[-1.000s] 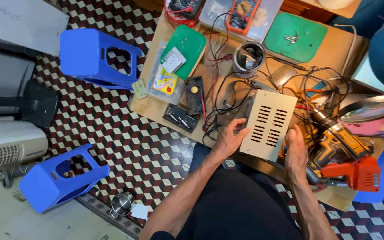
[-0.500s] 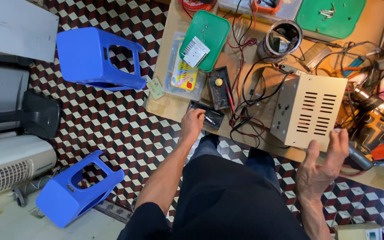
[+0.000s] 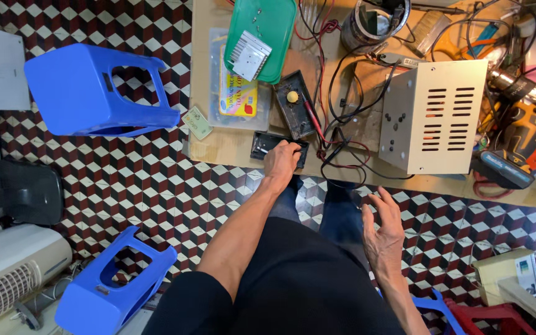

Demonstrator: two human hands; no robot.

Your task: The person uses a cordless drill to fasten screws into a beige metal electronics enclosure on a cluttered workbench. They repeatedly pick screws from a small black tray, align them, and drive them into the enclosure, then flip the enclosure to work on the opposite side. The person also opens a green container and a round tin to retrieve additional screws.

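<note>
My left hand (image 3: 282, 162) rests on a small black box (image 3: 267, 144) at the near edge of the wooden worktop (image 3: 218, 146), with its fingers curled over the box's right end. My right hand (image 3: 384, 232) hovers open above my lap, fingers spread, holding nothing. A beige metal case with vent slots (image 3: 432, 115) stands on the worktop up and right of both hands. A black meter with a yellow knob (image 3: 296, 111) lies just beyond the small box, and red and black leads (image 3: 336, 149) trail beside it.
A green tray (image 3: 262, 34) holds a small heat sink. A metal cylinder (image 3: 373, 22) sits at the back, and an orange drill (image 3: 528, 124) lies at right. Two blue stools (image 3: 94, 90) (image 3: 110, 288) and a white heater (image 3: 7, 273) stand on the chequered floor.
Both hands have left the beige case. My left hand moved left onto the small black box. My right hand dropped back toward my lap and opened.
</note>
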